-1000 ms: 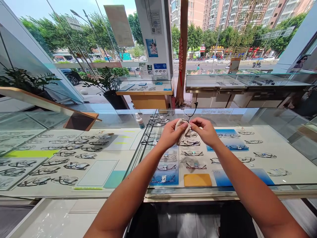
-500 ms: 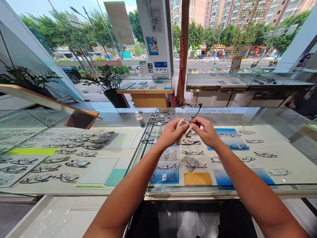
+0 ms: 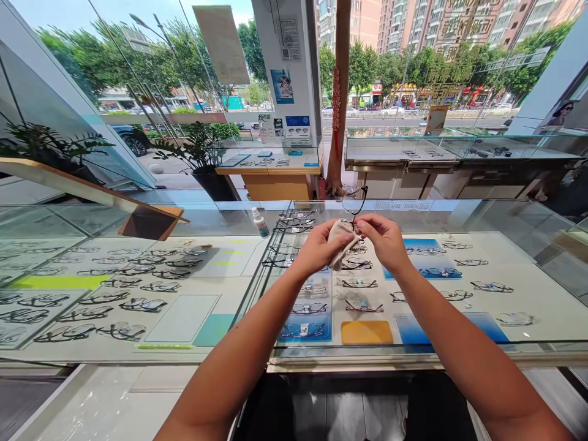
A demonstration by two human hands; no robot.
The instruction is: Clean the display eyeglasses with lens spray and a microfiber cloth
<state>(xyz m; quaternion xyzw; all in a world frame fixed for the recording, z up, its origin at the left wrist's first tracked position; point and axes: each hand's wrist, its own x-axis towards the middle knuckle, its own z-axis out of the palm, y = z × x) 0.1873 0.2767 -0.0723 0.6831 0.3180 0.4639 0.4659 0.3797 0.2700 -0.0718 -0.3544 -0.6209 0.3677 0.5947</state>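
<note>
Above the glass counter, my left hand (image 3: 320, 246) is closed on a pale cleaning cloth (image 3: 340, 242), which is bunched around part of a pair of eyeglasses. One round lens with a dark rim of the eyeglasses (image 3: 354, 200) sticks up above the fingers; the other lens is hidden by the cloth. My right hand (image 3: 382, 241) pinches the eyeglasses near their middle, its fingertips right beside the cloth. A small white spray bottle (image 3: 260, 222) stands upright on the counter to the left of my hands.
Under the glass top (image 3: 487, 214) lie several rows of eyeglasses (image 3: 359, 283), blue display boards (image 3: 452, 327) and a yellow case (image 3: 366, 332). A wood-edged mirror or stand (image 3: 151, 222) leans over the left counter. Farther back are a potted plant (image 3: 205, 174) and more display cases (image 3: 399, 147).
The raised lens has shifted slightly left and turned a little. My right hand has moved slightly right, and more of the cloth hangs below my left fingers.
</note>
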